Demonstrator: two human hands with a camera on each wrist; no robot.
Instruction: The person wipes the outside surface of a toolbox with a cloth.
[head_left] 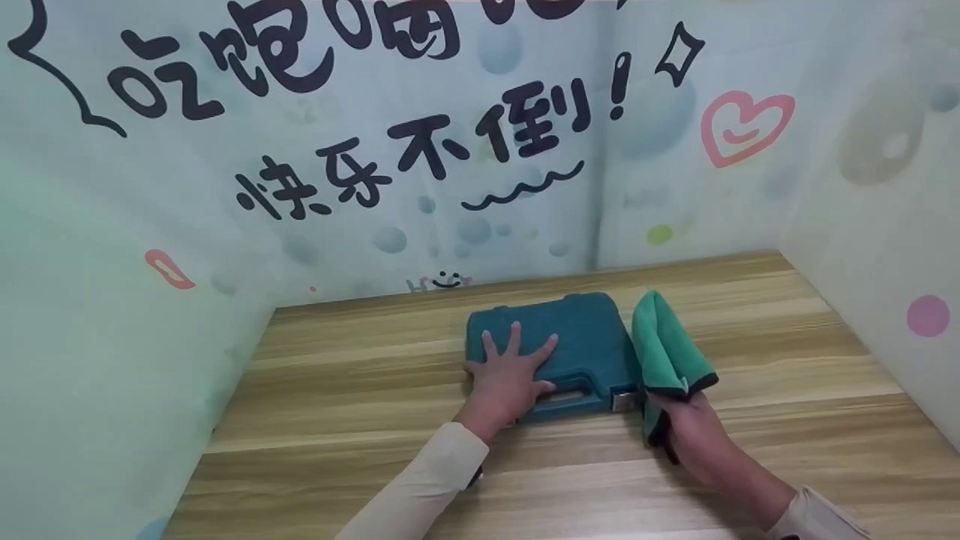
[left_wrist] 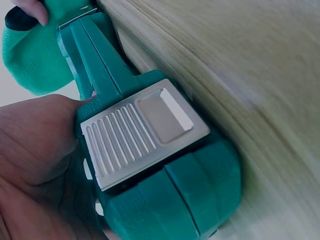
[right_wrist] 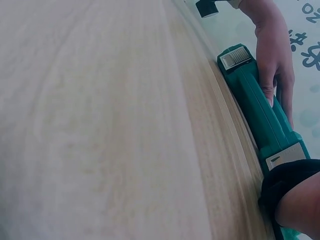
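A dark green plastic carrying case (head_left: 581, 330) lies flat on the table, its handle facing the person. My left hand (head_left: 506, 379) rests on the lid near the handle with its fingers spread. In the left wrist view a ribbed metal latch (left_wrist: 145, 132) shows up close on the case's edge. My right hand (head_left: 701, 439) grips a folded green cloth (head_left: 667, 345) with black edging, held against the case's right side by the other latch (head_left: 624, 401). The right wrist view shows the dark edging (right_wrist: 285, 182) bunched at the hand; part of the cloth is hidden there.
The wood-grain table (head_left: 337, 390) extends on both sides of the case. A printed fabric backdrop (head_left: 360, 247) stands behind it, with side walls at left and right (head_left: 862, 247).
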